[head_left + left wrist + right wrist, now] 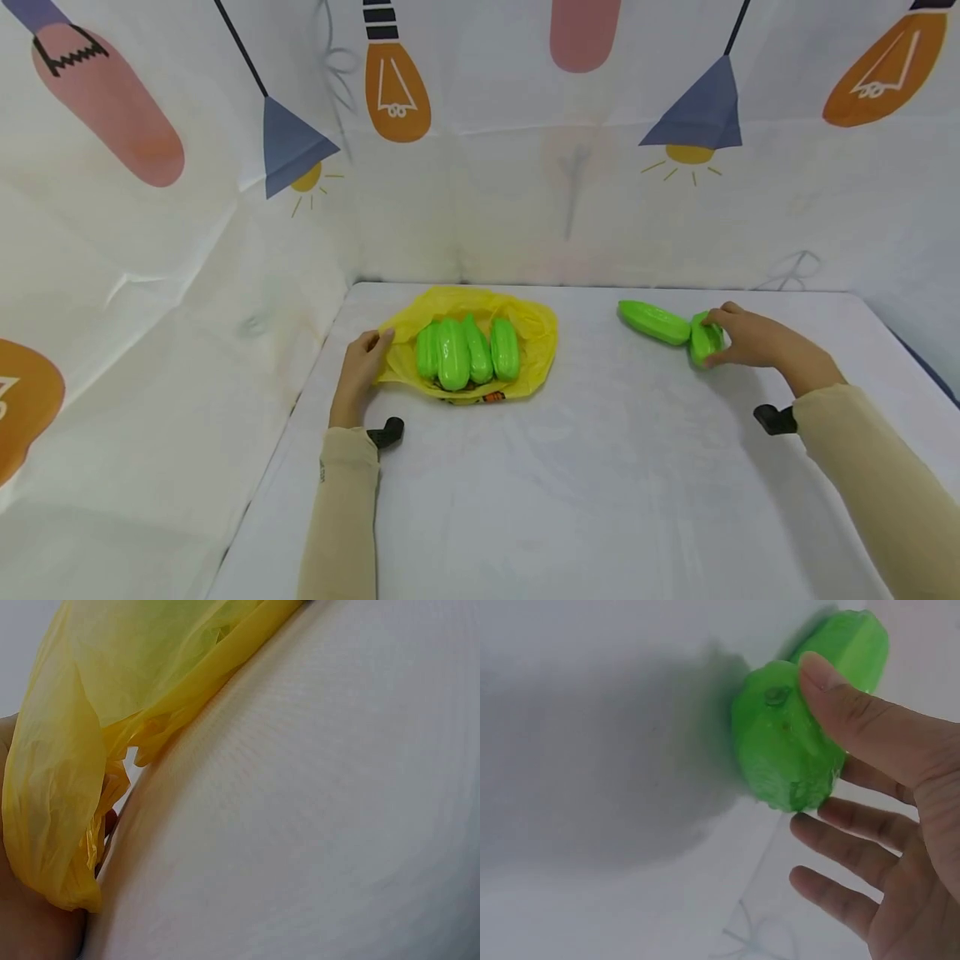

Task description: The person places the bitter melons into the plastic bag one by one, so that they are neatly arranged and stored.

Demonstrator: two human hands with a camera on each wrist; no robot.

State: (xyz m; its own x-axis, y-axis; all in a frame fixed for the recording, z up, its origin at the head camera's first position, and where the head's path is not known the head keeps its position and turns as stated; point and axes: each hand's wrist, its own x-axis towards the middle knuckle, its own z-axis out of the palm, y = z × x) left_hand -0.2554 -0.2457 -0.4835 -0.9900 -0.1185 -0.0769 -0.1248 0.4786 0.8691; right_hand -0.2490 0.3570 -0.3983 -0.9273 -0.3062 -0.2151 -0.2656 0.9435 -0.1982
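On the left of the table lies a yellow plastic bag (pixel 542 333), its mouth spread open, with several glossy green toy cucumbers (pixel 453 354) side by side in it. My left hand (pixel 360 371) pinches the bag's left edge; in the left wrist view the bag (pixel 56 780) hides most of the fingers. At the right, my right hand (pixel 761 342) holds a toy cucumber (pixel 702 340) between thumb and fingers. The right wrist view shows the thumb over this cucumber (pixel 780 742), end-on to the camera. Another toy cucumber (pixel 652 322) lies just left of it.
A white cloth covers the table (pixel 562 500). Behind it hangs a white sheet (pixel 487 208) printed with lamps and bulbs, and a similar sheet runs along the left side. A black wrist mount (pixel 387 432) sticks out by the left sleeve.
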